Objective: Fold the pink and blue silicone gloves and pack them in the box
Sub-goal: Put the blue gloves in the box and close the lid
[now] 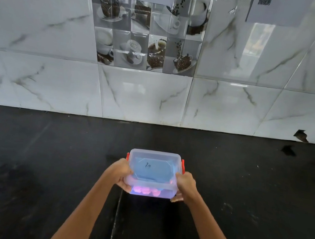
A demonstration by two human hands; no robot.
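Observation:
A clear plastic box (165, 192) with its lid on and red side latches (182, 165) is in the middle of the black counter. Through the lid I see the blue glove (152, 169); the pink glove (147, 191) shows through the near wall, low down. My left hand (121, 173) grips the box's near left corner. My right hand (184, 186) grips its near right corner. The box is tilted a little toward me; whether it touches the counter I cannot tell.
The black stone counter (49, 155) spreads to both sides, with a seam (116, 213) running toward me under the box. A white marble-tiled wall (145, 98) with coffee-picture tiles rises behind. A chipped spot (301, 135) marks the wall's base at right.

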